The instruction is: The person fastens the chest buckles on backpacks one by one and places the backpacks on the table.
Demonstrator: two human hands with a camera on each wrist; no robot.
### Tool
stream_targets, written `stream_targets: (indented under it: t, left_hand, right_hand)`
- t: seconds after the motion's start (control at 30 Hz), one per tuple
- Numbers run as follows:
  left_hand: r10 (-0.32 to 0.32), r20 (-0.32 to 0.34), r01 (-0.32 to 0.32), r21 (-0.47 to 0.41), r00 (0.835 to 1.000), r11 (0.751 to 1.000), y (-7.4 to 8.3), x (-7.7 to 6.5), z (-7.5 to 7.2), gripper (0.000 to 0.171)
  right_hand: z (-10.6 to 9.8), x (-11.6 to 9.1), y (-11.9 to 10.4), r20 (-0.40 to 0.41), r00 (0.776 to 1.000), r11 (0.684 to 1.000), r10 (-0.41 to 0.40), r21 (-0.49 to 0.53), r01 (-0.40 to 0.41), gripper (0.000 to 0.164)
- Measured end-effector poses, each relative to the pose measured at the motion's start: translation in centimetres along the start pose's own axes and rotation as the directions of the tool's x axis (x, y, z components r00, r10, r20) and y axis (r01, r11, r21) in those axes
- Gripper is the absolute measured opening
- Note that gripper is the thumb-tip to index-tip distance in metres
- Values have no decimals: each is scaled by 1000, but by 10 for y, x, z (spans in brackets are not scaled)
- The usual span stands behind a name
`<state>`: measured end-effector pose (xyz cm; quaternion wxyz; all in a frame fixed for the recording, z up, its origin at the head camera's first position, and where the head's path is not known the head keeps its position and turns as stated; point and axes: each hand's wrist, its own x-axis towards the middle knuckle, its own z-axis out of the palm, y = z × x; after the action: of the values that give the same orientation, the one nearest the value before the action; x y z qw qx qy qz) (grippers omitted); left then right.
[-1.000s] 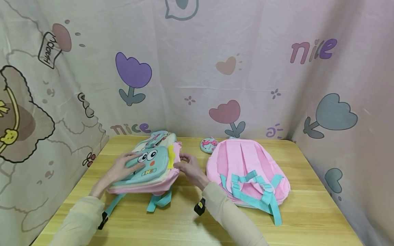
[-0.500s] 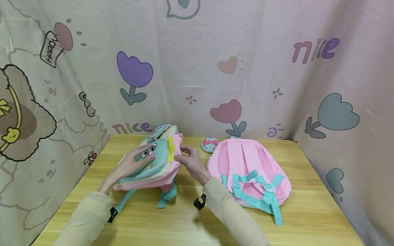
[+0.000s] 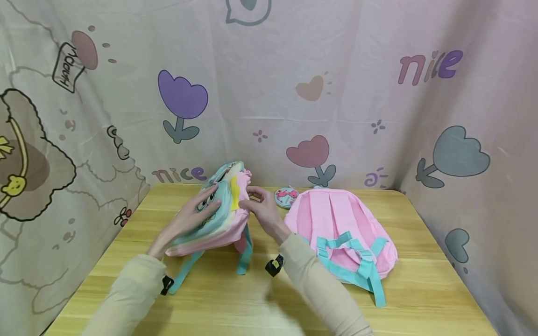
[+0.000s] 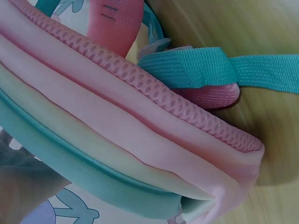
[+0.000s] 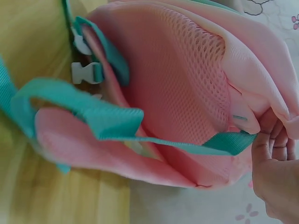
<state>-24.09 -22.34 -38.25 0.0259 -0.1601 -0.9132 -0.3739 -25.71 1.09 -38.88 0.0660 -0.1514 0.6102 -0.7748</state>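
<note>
A small teal, cream and pink backpack (image 3: 222, 235) with cartoon eyes on its front pocket stands tilted on the left half of the table. Against that pocket my left hand (image 3: 194, 218) lies with its fingers spread and fairly straight. My right hand (image 3: 265, 210) pinches the pink fabric at the bag's right side, beside a yellow patch. In the right wrist view, curled fingers of this hand (image 5: 276, 156) grip the pink edge near a teal strap (image 5: 187, 148). The left wrist view shows the bag's layered pink side (image 4: 107, 112), and only part of the left hand (image 4: 28, 186).
A second pink backpack (image 3: 332, 210) lies on the right, back panel up, its teal straps (image 3: 363, 270) bunched near the front. Beside its top sits a round patterned pouch (image 3: 286, 197). A printed curtain (image 3: 252, 84) hangs behind the wooden table (image 3: 235, 303).
The backpack has tilted further upright and shifted right and back, its top rising. My left hand moves right with it; my right hand keeps its pinch and rises slightly.
</note>
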Motion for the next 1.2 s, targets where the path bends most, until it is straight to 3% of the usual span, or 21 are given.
stream_targets:
  t: [0.17, 0.4, 0.67, 0.83, 1.03, 1.2]
  left_hand:
    - [18, -14, -18, -64, 1000, 998, 6, 7, 2, 62]
    - [23, -19, -25, -149, 1000, 989, 14, 18, 2, 61]
    - [24, -36, -33, -280, 999, 959, 22, 27, -5, 59]
    - [71, -39, -80, -323, 997, 943, 29, 31, -11, 58]
    - [91, -16, -92, -302, 996, 949, 29, 31, -15, 60]
    - [69, -8, -68, -306, 998, 950, 29, 29, -22, 62]
  right_hand:
    - [1, 6, -11, -11, 999, 999, -34, -5, 34, 38]
    - [4, 19, -31, -10, 995, 991, -102, -89, 101, 37]
    - [13, 32, -63, 45, 985, 977, -168, -128, 172, 36]
    - [17, 36, -83, 98, 973, 946, -209, -233, 227, 31]
    - [20, 38, -85, 130, 970, 923, -204, -306, 235, 31]
    - [26, 35, -78, 120, 982, 913, -143, -367, 178, 38]
